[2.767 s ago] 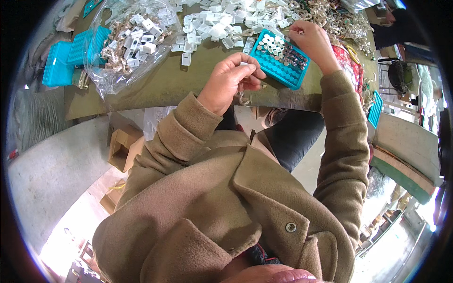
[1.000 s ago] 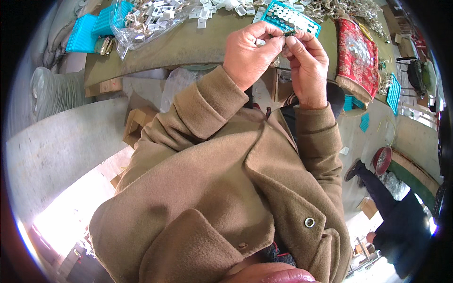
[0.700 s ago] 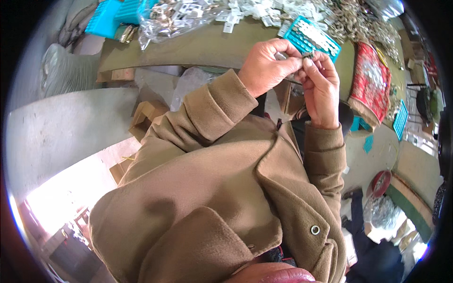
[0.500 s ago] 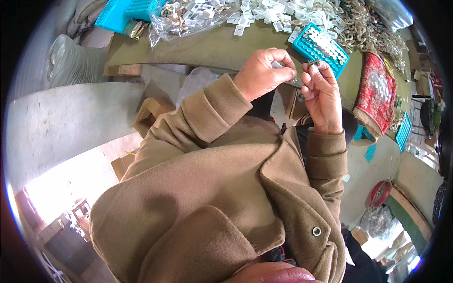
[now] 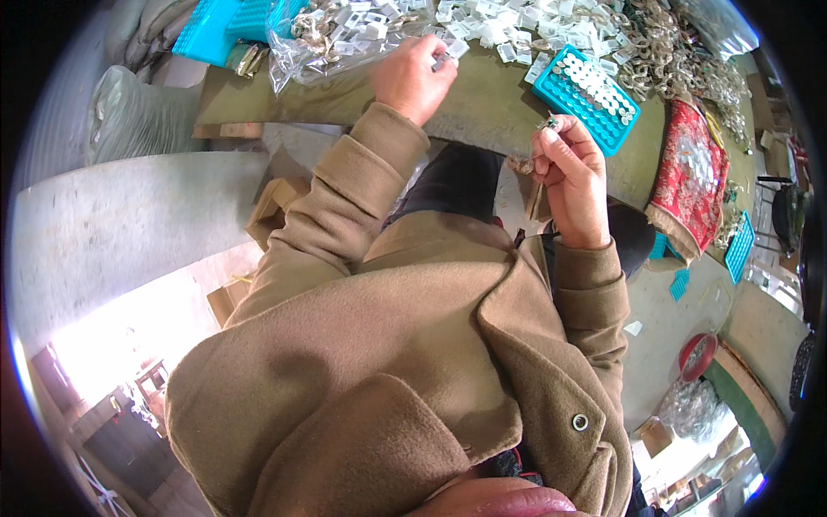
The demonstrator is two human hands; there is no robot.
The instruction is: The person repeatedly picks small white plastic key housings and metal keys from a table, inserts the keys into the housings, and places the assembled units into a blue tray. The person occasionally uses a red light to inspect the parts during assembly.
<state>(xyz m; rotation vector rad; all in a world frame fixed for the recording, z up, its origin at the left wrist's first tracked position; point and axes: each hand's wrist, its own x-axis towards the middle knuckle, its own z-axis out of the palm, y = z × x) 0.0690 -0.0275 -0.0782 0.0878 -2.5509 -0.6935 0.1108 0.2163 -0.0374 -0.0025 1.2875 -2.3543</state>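
My left hand (image 5: 415,84) reaches over the near edge of a heap of small whitish plastic pieces (image 5: 508,26), its fingers closed around a small whitish plastic piece (image 5: 443,61). Nearer to me, my right hand (image 5: 572,177) is raised at the table's front edge. Its thumb and fingertips pinch a small dark metallic part (image 5: 549,124), too small to name exactly. Just beyond that hand lies a blue tray (image 5: 607,129) with rows of holes, partly filled with round white pieces (image 5: 594,84).
A clear plastic bag (image 5: 289,60) and blue trays (image 5: 202,30) lie at the far left. Tangled metallic-looking parts (image 5: 655,52) pile up at the far right, beside a red patterned cloth (image 5: 680,185) bearing small pieces. A cardboard box (image 5: 274,207) stands below the table edge.
My left hand has moved away from the right hand, leftward and farther out to the heap. My right hand has shifted slightly left, still pinching the small part.
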